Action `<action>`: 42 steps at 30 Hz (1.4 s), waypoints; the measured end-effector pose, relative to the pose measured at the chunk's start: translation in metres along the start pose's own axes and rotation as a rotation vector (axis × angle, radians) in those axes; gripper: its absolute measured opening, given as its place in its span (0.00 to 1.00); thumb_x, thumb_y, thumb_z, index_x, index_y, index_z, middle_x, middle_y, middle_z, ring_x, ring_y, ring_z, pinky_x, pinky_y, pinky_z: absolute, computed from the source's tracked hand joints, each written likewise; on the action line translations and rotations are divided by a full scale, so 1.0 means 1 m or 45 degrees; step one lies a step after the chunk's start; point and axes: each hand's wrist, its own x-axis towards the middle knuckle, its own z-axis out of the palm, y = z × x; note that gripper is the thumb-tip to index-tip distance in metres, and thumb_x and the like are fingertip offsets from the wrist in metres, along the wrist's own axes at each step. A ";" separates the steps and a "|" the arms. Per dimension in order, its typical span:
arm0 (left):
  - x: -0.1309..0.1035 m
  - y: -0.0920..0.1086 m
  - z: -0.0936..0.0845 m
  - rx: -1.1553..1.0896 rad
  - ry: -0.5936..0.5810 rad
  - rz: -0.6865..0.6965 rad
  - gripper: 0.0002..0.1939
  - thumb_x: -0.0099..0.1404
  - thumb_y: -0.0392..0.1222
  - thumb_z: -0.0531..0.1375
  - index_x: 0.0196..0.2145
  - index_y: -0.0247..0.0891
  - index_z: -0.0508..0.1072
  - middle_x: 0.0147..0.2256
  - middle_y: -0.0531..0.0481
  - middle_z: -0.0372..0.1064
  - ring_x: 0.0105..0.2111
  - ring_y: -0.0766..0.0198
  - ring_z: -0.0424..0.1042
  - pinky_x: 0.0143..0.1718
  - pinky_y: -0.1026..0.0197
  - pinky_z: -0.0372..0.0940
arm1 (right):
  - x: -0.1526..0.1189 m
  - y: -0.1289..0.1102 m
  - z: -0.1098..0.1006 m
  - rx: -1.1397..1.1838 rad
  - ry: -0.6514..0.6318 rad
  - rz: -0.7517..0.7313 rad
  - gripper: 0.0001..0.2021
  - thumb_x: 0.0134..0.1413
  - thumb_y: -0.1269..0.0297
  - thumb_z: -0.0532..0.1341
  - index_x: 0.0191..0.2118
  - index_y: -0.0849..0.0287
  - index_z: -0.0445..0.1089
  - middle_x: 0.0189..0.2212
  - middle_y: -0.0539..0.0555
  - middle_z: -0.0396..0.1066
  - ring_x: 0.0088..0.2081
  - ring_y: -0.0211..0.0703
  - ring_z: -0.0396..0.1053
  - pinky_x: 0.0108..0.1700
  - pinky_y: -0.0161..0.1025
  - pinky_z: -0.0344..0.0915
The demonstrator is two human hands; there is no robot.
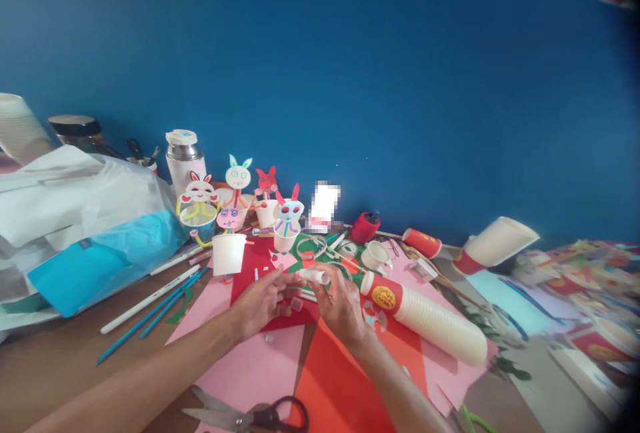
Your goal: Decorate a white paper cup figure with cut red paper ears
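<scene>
My right hand (pixel 343 305) is closed around a small white tube that looks like a glue stick (pixel 314 276), its round end facing right. My left hand (pixel 263 296) is bent inward, with its fingertips close to the tube's left end. Under those fingers shows a small clear cap (pixel 297 304), apparently pinched by them. Sheets of red, pink and orange paper (pixel 345 380) lie below both hands. Black-handled scissors (pixel 250 416) rest open at the front edge of view.
Several paper cups with rabbit-faced figures (pixel 229 253) stand behind my left hand. A long stack of paper cups (pixel 435 320) lies to the right. Blue pipe cleaners (pixel 155 310), a turquoise packet (pixel 105 263) and a flask (pixel 184 160) are on the left. A blue wall (pixel 320 73) rises behind.
</scene>
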 end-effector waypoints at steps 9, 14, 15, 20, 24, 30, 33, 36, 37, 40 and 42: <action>0.000 -0.003 0.000 0.031 0.028 -0.012 0.18 0.60 0.52 0.52 0.37 0.33 0.71 0.36 0.43 0.69 0.34 0.60 0.70 0.30 0.62 0.61 | -0.001 -0.004 0.001 -0.006 -0.052 0.024 0.09 0.57 0.64 0.52 0.42 0.59 0.62 0.34 0.55 0.72 0.33 0.43 0.70 0.34 0.36 0.66; -0.001 0.000 0.003 0.010 0.053 0.004 0.17 0.60 0.50 0.53 0.36 0.33 0.71 0.35 0.43 0.70 0.34 0.61 0.70 0.29 0.63 0.61 | -0.002 -0.005 0.002 0.012 -0.062 0.004 0.09 0.58 0.65 0.52 0.43 0.59 0.62 0.34 0.56 0.72 0.34 0.42 0.70 0.35 0.35 0.66; -0.001 0.001 0.003 0.013 0.049 0.005 0.17 0.60 0.49 0.53 0.36 0.33 0.71 0.36 0.43 0.70 0.34 0.60 0.70 0.29 0.63 0.61 | -0.002 -0.005 0.002 0.014 -0.063 0.003 0.09 0.57 0.65 0.51 0.43 0.59 0.62 0.34 0.56 0.72 0.34 0.42 0.70 0.35 0.35 0.66; 0.000 0.002 0.003 -0.014 0.040 0.002 0.17 0.60 0.49 0.53 0.37 0.32 0.72 0.37 0.42 0.70 0.34 0.60 0.70 0.29 0.64 0.62 | -0.003 -0.005 0.003 0.013 -0.074 -0.009 0.09 0.57 0.65 0.52 0.43 0.59 0.62 0.34 0.56 0.71 0.34 0.42 0.70 0.34 0.35 0.66; -0.001 0.003 0.003 -0.049 0.063 -0.004 0.16 0.60 0.48 0.54 0.36 0.32 0.72 0.35 0.42 0.70 0.35 0.59 0.70 0.29 0.63 0.63 | -0.004 -0.003 0.004 0.015 -0.078 -0.012 0.09 0.58 0.65 0.51 0.44 0.59 0.61 0.35 0.56 0.71 0.34 0.42 0.70 0.35 0.36 0.66; -0.002 0.006 0.004 -0.046 0.071 -0.011 0.16 0.59 0.49 0.54 0.35 0.32 0.72 0.37 0.42 0.70 0.37 0.59 0.70 0.30 0.63 0.63 | -0.002 -0.001 0.003 -0.007 -0.065 -0.031 0.10 0.58 0.64 0.51 0.44 0.60 0.62 0.35 0.56 0.71 0.34 0.42 0.70 0.34 0.36 0.67; -0.001 0.006 0.003 -0.032 0.068 -0.021 0.17 0.60 0.49 0.54 0.36 0.32 0.72 0.38 0.41 0.70 0.37 0.59 0.70 0.30 0.63 0.63 | -0.001 -0.001 0.001 0.004 -0.063 -0.024 0.09 0.58 0.64 0.51 0.43 0.59 0.62 0.36 0.55 0.71 0.34 0.41 0.70 0.35 0.35 0.67; -0.001 0.006 0.001 -0.026 0.061 -0.023 0.17 0.60 0.49 0.54 0.36 0.32 0.72 0.39 0.41 0.70 0.37 0.58 0.70 0.31 0.63 0.63 | 0.001 -0.002 -0.001 -0.007 -0.049 -0.022 0.09 0.58 0.64 0.51 0.43 0.59 0.62 0.35 0.55 0.71 0.34 0.42 0.70 0.34 0.36 0.67; 0.000 0.006 0.001 -0.028 0.059 -0.020 0.17 0.60 0.48 0.54 0.37 0.32 0.72 0.39 0.41 0.70 0.37 0.58 0.70 0.31 0.63 0.63 | 0.002 -0.002 -0.001 -0.004 -0.041 -0.024 0.09 0.58 0.64 0.52 0.43 0.59 0.62 0.35 0.55 0.71 0.34 0.42 0.71 0.34 0.36 0.67; 0.000 0.007 0.000 -0.031 0.065 -0.008 0.17 0.60 0.48 0.54 0.37 0.32 0.72 0.39 0.41 0.70 0.37 0.58 0.70 0.31 0.63 0.63 | 0.004 -0.003 -0.003 0.041 -0.009 -0.010 0.08 0.57 0.65 0.52 0.43 0.59 0.62 0.34 0.55 0.71 0.34 0.42 0.71 0.34 0.37 0.68; 0.000 0.007 0.000 -0.029 0.068 0.009 0.17 0.60 0.49 0.54 0.37 0.31 0.72 0.40 0.41 0.69 0.38 0.59 0.69 0.31 0.63 0.63 | 0.005 -0.003 -0.004 0.079 0.031 0.030 0.08 0.57 0.65 0.52 0.42 0.59 0.62 0.35 0.56 0.71 0.36 0.43 0.70 0.36 0.37 0.68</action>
